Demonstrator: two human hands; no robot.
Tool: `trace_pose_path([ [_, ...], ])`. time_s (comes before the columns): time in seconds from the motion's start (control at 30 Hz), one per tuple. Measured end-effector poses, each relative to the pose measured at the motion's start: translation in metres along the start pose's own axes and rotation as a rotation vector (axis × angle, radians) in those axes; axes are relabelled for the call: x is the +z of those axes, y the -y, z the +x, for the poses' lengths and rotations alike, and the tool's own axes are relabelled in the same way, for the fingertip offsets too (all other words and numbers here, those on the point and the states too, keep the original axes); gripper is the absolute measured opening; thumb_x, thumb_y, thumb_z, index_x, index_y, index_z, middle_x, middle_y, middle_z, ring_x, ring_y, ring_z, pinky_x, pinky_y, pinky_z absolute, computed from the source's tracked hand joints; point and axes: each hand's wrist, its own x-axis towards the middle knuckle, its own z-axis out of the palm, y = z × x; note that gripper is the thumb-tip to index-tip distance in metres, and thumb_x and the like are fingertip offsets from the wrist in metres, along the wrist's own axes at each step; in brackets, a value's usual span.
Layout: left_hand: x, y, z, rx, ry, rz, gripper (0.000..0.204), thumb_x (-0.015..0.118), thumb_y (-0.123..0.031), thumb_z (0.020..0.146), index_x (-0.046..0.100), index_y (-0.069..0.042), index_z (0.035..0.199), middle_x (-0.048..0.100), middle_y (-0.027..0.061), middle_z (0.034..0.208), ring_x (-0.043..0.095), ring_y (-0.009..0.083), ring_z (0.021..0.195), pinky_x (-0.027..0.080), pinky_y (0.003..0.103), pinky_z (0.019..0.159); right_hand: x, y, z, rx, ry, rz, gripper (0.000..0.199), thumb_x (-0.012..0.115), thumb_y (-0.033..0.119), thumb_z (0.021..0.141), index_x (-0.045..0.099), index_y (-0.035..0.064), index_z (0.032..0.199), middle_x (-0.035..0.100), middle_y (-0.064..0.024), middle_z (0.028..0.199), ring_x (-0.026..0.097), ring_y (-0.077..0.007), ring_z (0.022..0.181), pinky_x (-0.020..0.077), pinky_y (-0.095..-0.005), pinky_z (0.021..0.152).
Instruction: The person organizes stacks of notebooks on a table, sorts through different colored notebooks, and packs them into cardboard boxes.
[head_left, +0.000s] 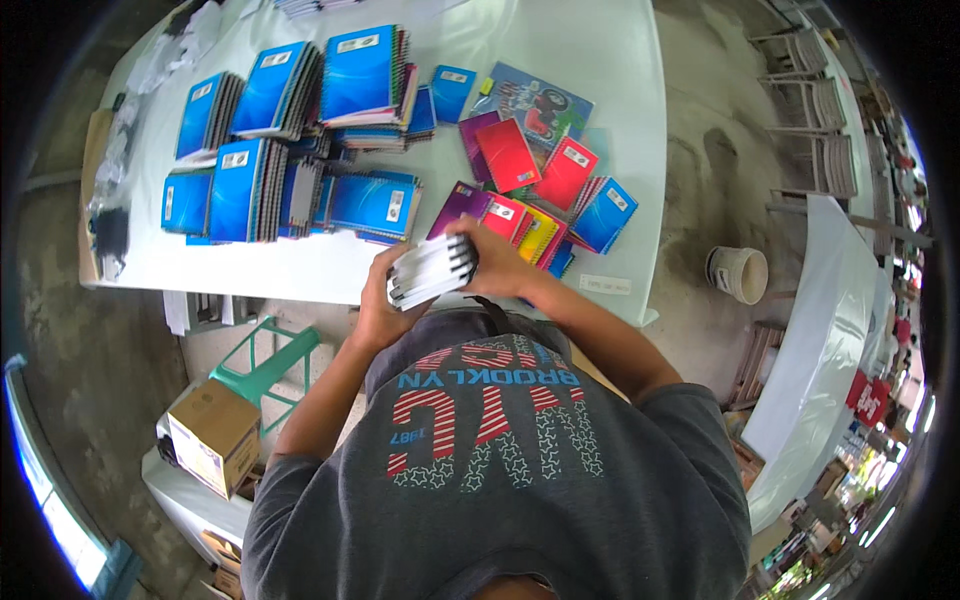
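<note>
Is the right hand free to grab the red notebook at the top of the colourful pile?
Probably not yet: the right hand and left hand both grip a notebook stack. The red notebook lies uncovered beyond.

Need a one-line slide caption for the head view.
Both hands, left hand and right hand, grip a stack of spiral notebooks over a white table spread with blue and coloured notebooks.

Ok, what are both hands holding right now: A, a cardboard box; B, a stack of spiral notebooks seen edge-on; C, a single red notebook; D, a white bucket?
B: the left hand and right hand grip a stack of spiral notebooks, white page edges showing, above the table's near edge.
</note>
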Motion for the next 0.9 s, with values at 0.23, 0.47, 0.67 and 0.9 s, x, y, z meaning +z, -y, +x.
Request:
trace_pose_path([
  [0.23, 0.016, 0.075, -0.068, -0.196, -0.043, -0.340, 0.099, 0.075, 0.006, 0.057, 0.018, -0.005, 0.137, 0.038, 0.0185, 0.131, 0.040, 0.0309, 0.123, 0.033, 0.038, 0.103, 0.099, -0.058, -0.024, 0.083, -0.049, 0.311, 0.068, 0.080, 0.017, 0.060, 0.044, 0.0057, 0.116, 0.050, -0.0160, 0.110, 0.052, -0.0300, 0.104, 0.0403, -0.0375, 0.090],
  [0.47, 0.041, 0.089, -0.061, -0.178, 0.034, -0.311, 0.109, 0.078, 0.000, 0.053, 0.013, -0.004, 0.140, 0.036, 0.0177, 0.133, 0.035, 0.0278, 0.125, 0.031, 0.036, 0.104, 0.123, -0.098, -0.043, -0.048, -0.216, 0.089, 0.099, 0.084, 0.022, 0.050, 0.029, 0.0066, 0.131, 0.042, -0.0178, 0.126, 0.043, -0.0320, 0.118, 0.0321, -0.0403, 0.101],
  [0.67, 0.037, 0.116, -0.045, -0.170, 0.250, -0.479, 0.106, 0.079, -0.002, 0.055, 0.013, -0.005, 0.139, 0.040, 0.0171, 0.127, 0.043, 0.0276, 0.119, 0.036, 0.036, 0.099, 0.130, -0.090, -0.043, 0.136, -0.235, 0.208, 0.090, 0.078, 0.010, 0.060, 0.026, 0.0050, 0.133, 0.048, -0.0131, 0.120, 0.046, -0.0258, 0.115, 0.0362, -0.0375, 0.098],
  [0.9, 0.005, 0.112, -0.023, -0.247, 0.395, -0.209, 0.085, 0.081, -0.018, 0.065, 0.030, -0.003, 0.132, 0.056, 0.0179, 0.115, 0.055, 0.0276, 0.108, 0.043, 0.035, 0.092, 0.128, -0.090, -0.033, 0.185, -0.214, 0.123, 0.076, 0.074, 0.010, 0.068, 0.032, 0.0030, 0.131, 0.051, -0.0139, 0.122, 0.049, -0.0269, 0.114, 0.0378, -0.0372, 0.097],
])
